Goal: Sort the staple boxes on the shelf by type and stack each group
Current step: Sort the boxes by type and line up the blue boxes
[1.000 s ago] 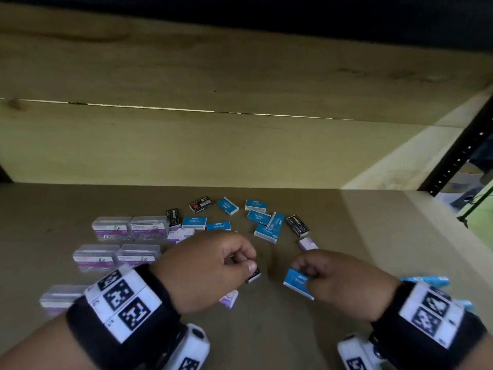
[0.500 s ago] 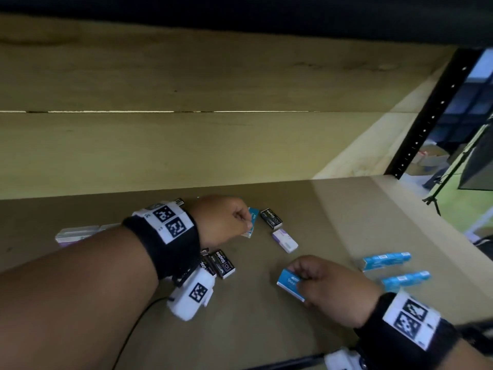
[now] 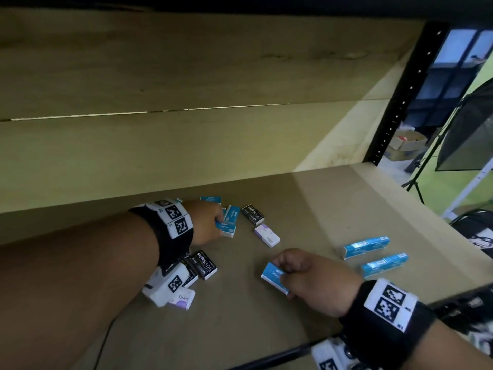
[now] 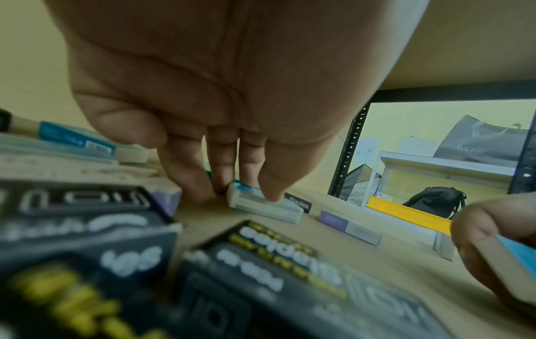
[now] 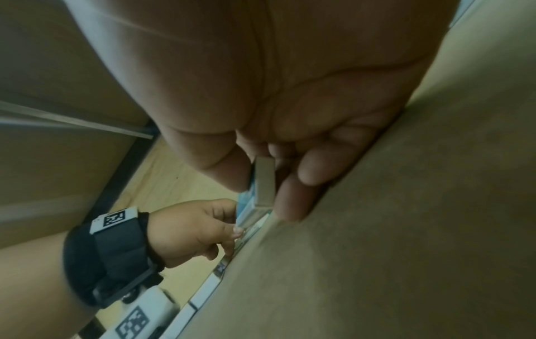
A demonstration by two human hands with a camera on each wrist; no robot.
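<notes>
My left hand (image 3: 220, 221) reaches to the back cluster and pinches a blue staple box (image 3: 226, 228); in the left wrist view its fingertips (image 4: 268, 195) press that box's top and side (image 4: 261, 206). Nearer the front, my right hand (image 3: 280, 273) grips another blue box (image 3: 272, 276) tilted just above the shelf, thumb and fingers on its faces (image 5: 262, 181). Two rows of blue boxes (image 3: 365, 247) (image 3: 384, 264) lie at the right. Black boxes (image 3: 253, 214) (image 3: 205, 264) and purple-white boxes (image 3: 266, 235) (image 3: 182, 300) lie scattered.
The wooden back wall (image 3: 160, 156) stands close behind the cluster. A black perforated upright (image 3: 400, 102) marks the shelf's right end, and the board's edge (image 3: 440, 222) runs past the blue rows. My left forearm hides the shelf's left part.
My left hand left the black box near the front and reached back to a blue box, closing on it. The view swung right. My right hand kept its blue box.
</notes>
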